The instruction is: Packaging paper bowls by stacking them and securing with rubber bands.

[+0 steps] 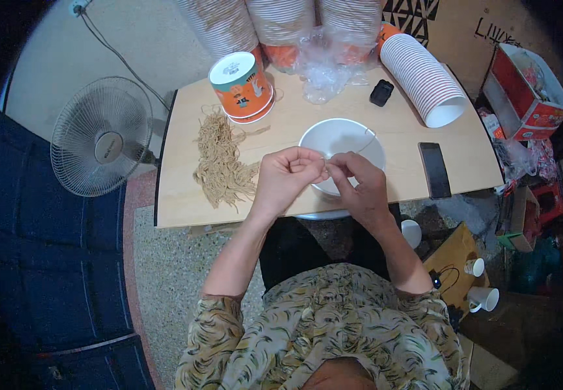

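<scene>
Over the near side of a round white bucket (336, 134), my left hand (284, 181) and my right hand (364, 190) meet with fingertips pinched close together. Between them is a thin tan cord, mostly hidden by the fingers. One thin strand (367, 139) shows against the bucket's far right inside wall. Left of my hands lies a loose, tangled pile of tan cords (219, 159). An orange paper bucket (241, 94) with a white and teal top end stands upside down behind the pile.
Tall stacks of white paper buckets (281, 23) and a crumpled plastic bag (325, 68) line the table's back. A nested stack (424, 75) lies at the right, near a small black case (381, 93) and a phone (434, 170). A fan (104, 140) stands left of the table.
</scene>
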The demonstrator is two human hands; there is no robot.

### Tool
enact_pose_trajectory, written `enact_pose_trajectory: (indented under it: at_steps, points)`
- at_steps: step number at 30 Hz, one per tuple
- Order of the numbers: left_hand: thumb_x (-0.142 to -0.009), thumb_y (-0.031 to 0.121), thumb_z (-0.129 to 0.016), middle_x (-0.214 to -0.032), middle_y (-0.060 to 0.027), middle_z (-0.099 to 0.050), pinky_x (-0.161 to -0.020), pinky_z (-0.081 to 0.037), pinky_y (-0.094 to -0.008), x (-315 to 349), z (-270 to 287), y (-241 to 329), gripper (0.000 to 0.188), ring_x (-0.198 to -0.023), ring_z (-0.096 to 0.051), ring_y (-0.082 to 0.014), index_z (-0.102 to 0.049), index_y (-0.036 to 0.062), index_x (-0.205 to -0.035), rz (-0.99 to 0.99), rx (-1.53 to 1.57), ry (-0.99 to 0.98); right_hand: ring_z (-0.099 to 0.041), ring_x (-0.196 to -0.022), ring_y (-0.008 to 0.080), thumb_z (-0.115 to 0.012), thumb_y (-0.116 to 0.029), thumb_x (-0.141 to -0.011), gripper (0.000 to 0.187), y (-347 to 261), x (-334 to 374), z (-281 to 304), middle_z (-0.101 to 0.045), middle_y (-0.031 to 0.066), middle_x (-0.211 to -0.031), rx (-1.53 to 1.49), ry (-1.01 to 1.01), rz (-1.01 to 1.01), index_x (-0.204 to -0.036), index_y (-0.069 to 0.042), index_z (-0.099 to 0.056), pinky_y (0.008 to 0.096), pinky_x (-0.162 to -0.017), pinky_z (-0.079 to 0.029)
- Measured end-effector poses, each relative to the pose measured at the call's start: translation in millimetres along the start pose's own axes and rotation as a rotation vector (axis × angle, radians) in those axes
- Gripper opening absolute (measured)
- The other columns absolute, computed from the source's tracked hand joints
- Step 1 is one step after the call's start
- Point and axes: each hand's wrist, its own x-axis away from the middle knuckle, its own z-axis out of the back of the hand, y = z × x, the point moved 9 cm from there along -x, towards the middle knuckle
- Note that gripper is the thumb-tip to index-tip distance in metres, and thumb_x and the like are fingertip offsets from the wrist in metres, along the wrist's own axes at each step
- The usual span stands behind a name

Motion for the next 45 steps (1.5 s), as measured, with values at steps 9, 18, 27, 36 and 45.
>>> enact_pose_trajectory:
  at_steps: [9,18,27,36,45]
  points:
    - [-0.088,0.002,-0.071,-0.088,-0.0091,-0.075,-0.074,-0.057,-0.0215,7,-5,6,0.016,-0.078,-0.07,-0.0086,-0.071,-0.005,-0.103,-0.149,-0.219,0.02,-0.06,-0.069,0.0069,-0.067,-0.007,-0.092,0.01,22,1,-2,-0.068,0.0028,-0.08,-0.109,-0.035,-0.227,-0.097,0.001,-0.069,0.0241,-0.065,-0.049]
    - [-0.09,0.004,-0.071,-0.084,-0.0062,-0.074,-0.071,-0.055,-0.0213,4,-4,2,0.013,-0.079,-0.069,-0.0074,-0.073,-0.0037,-0.101,-0.148,-0.244,-0.022,-0.068,-0.064,0.0186,-0.068,-0.013,-0.09,0.013,27,4,2,-0.07,0.0109,-0.078,-0.123,-0.049,-0.246,-0.095,-0.001,-0.07,0.0319,-0.06,-0.052]
    - [-0.094,0.005,-0.068,-0.092,-0.0093,-0.074,-0.078,-0.056,-0.0233,-2,-6,-10,0.016,-0.085,-0.07,-0.0112,-0.068,-0.0042,-0.107,0.001,-0.087,-0.104,-0.061,-0.077,0.007,-0.064,-0.006,-0.094,0.012,18,-9,12,-0.067,0.0039,-0.084,-0.101,-0.042,-0.18,-0.103,0.001,-0.068,0.0248,-0.073,-0.049]
    - [-0.091,-0.002,-0.068,-0.09,-0.0099,-0.073,-0.075,-0.057,-0.0226,-2,-10,-2,0.015,-0.084,-0.071,-0.0122,-0.066,-0.0041,-0.106,-0.074,-0.058,-0.125,-0.063,-0.083,0.0066,-0.067,-0.006,-0.091,0.012,57,0,-19,-0.068,0.0006,-0.09,-0.42,-0.265,-0.419,-0.102,0.0,-0.067,0.023,-0.075,-0.05]
    - [-0.091,-0.002,-0.069,-0.089,-0.0095,-0.073,-0.072,-0.056,-0.021,2,-7,3,0.01,-0.082,-0.071,-0.0107,-0.068,-0.0043,-0.101,-0.137,-0.165,-0.107,-0.06,-0.078,0.0035,-0.069,-0.006,-0.09,0.011,48,-5,-18,-0.065,-0.0028,-0.083,-0.442,-0.376,-0.395,-0.099,-0.001,-0.066,0.0212,-0.067,-0.047]
